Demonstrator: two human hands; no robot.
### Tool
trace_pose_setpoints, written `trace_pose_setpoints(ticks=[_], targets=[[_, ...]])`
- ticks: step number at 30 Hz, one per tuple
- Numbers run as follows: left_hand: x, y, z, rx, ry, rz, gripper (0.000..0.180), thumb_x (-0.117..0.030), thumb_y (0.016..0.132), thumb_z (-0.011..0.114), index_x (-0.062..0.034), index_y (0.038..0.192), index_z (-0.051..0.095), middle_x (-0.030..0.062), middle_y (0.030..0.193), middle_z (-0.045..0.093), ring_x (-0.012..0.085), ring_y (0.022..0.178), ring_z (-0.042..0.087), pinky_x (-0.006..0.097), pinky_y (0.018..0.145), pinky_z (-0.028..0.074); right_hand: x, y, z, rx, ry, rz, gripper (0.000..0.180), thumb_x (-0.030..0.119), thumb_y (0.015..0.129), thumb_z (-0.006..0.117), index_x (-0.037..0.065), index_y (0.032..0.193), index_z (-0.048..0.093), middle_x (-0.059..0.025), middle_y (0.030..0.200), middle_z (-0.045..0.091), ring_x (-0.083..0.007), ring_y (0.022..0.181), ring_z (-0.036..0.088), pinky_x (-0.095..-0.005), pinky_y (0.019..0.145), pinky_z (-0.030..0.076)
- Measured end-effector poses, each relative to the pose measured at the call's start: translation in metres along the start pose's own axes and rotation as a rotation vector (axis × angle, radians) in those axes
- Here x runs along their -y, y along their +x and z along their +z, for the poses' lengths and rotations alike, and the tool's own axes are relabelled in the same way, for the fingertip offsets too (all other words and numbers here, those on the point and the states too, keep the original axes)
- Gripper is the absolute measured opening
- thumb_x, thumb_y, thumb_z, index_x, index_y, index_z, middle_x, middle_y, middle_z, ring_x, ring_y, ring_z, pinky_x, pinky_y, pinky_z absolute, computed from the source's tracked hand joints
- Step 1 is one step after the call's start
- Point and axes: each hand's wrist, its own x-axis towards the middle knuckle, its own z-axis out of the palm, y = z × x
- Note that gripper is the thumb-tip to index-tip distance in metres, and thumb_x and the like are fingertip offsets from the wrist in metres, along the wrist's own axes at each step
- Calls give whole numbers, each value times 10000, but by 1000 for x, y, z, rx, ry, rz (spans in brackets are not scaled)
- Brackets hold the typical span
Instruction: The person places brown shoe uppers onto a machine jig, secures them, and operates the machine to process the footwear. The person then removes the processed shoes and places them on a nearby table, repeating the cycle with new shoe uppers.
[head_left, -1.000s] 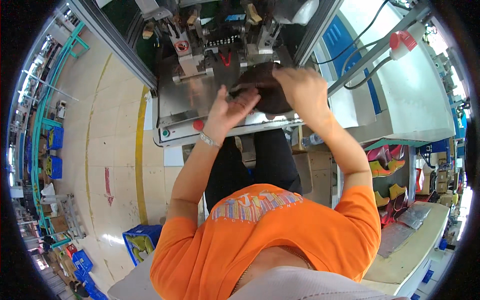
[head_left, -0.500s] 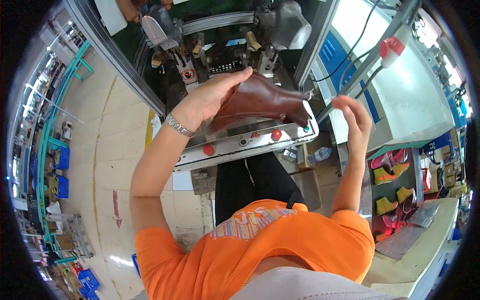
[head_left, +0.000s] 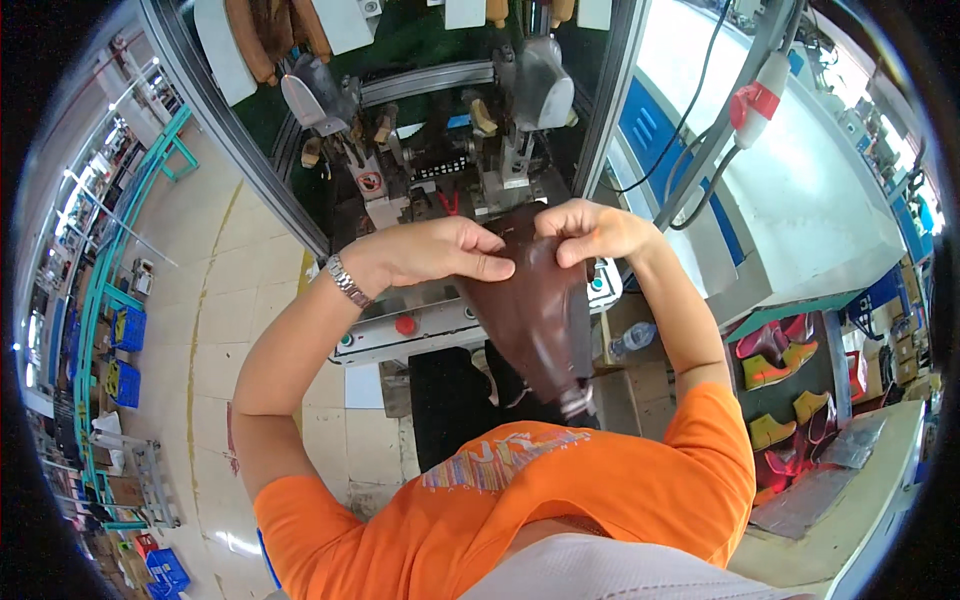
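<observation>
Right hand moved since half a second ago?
Yes: left, judged against the machine's right metal post. The right hand was out to the right, clear of the brown leather piece; now it grips its upper end.

The brown leather (head_left: pixel 528 315) gleams. Beyond it, the machine (head_left: pixel 435 155) looks dim; left of it, glare streaks the floor (head_left: pixel 238 543).

Head cam — wide fisheye, looking down from wearer's head, orange shirt (head_left: pixel 640 490) close at btm, L hand (head_left: pixel 430 250) & R hand (head_left: pixel 607 230) near ctr, machine frame (head_left: pixel 430 82) beyond, up top — floor (head_left: pixel 255 270) off L.
</observation>
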Motion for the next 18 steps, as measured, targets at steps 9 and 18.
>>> trace_pose_setpoints(ticks=[9,18], targets=[[-62,25,-52,-428,412,405,298,-117,852,531,-47,1140,503,-11,1058,539,73,956,472,239,873,377,45,-34,-59,-631,-16,-332,191,179,808,615,37,935,607,-30,930,584,-98,848,539,-249,791,428],[-45,118,-130,-1043,-344,522,300,-142,812,614,-94,1067,463,1,913,554,67,719,467,205,593,359,28,46,-171,-1006,355,-518,131,54,793,607,-15,903,602,-82,830,628,-149,717,601,-270,679,500]])
